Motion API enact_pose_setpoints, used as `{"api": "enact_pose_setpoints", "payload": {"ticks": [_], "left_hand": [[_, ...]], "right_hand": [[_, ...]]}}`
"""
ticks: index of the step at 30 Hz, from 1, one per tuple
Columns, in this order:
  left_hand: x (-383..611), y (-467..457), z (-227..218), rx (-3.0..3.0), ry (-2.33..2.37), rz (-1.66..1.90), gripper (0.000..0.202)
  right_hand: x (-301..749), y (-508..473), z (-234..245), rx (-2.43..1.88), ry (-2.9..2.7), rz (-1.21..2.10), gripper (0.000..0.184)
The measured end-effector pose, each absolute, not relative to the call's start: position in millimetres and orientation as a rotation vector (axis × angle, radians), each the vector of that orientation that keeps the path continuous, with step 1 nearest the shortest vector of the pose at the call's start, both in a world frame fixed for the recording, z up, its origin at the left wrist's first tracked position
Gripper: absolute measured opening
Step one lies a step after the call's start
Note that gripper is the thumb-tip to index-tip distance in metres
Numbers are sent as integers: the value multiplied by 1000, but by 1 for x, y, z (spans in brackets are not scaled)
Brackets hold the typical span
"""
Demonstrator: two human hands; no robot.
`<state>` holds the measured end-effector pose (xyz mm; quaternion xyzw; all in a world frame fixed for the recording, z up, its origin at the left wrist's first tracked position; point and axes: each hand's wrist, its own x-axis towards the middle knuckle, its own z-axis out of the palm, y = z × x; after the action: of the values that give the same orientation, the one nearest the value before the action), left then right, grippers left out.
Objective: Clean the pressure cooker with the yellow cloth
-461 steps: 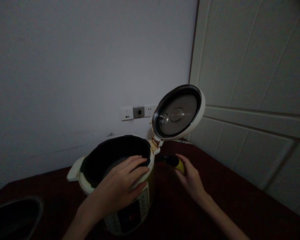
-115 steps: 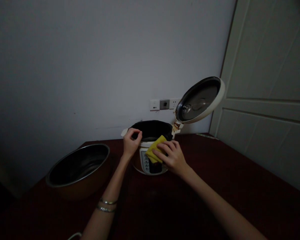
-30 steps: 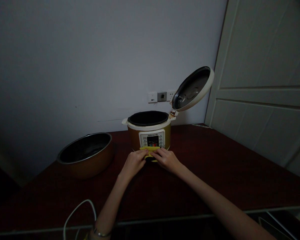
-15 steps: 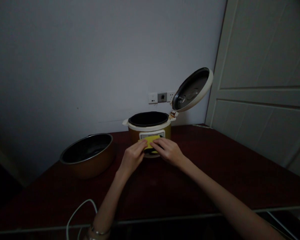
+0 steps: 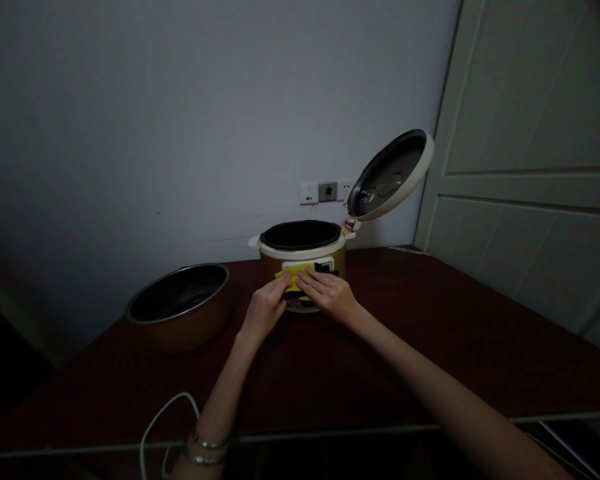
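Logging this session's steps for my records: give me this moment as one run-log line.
Left hand: on yellow folded cloth | Right hand: on same cloth | Cloth: against front of gold-and-cream electric cooker | Cooker: hinged lid open

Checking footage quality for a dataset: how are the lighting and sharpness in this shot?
In the head view, the scene is dim, with the table deep in shadow; the cooker's lid shows a soft sheen; the wide lens makes the door lean; the left hand and right hand look slightly soft.

Red table holds cooker and metal pot
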<state>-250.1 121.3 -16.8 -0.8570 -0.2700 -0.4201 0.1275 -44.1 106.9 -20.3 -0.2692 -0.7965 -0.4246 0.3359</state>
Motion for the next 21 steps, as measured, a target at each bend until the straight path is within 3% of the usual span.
{"api": "enact_pose_setpoints", "payload": {"ticks": [13,17,21], "left_hand": [[-249,98,-41,-2877,-1413,-744,31],[-243,96,-52,-2939,-1383,-563,25],[-229,87,-39,-2942,-1167,-685,25]], "right_hand": [[-51,93,-87,-767,-2292,-846,34],[-42,85,-98,-796,-2415,-781,29],[-17,73,-84,-740,-2322,-840,30]]}}
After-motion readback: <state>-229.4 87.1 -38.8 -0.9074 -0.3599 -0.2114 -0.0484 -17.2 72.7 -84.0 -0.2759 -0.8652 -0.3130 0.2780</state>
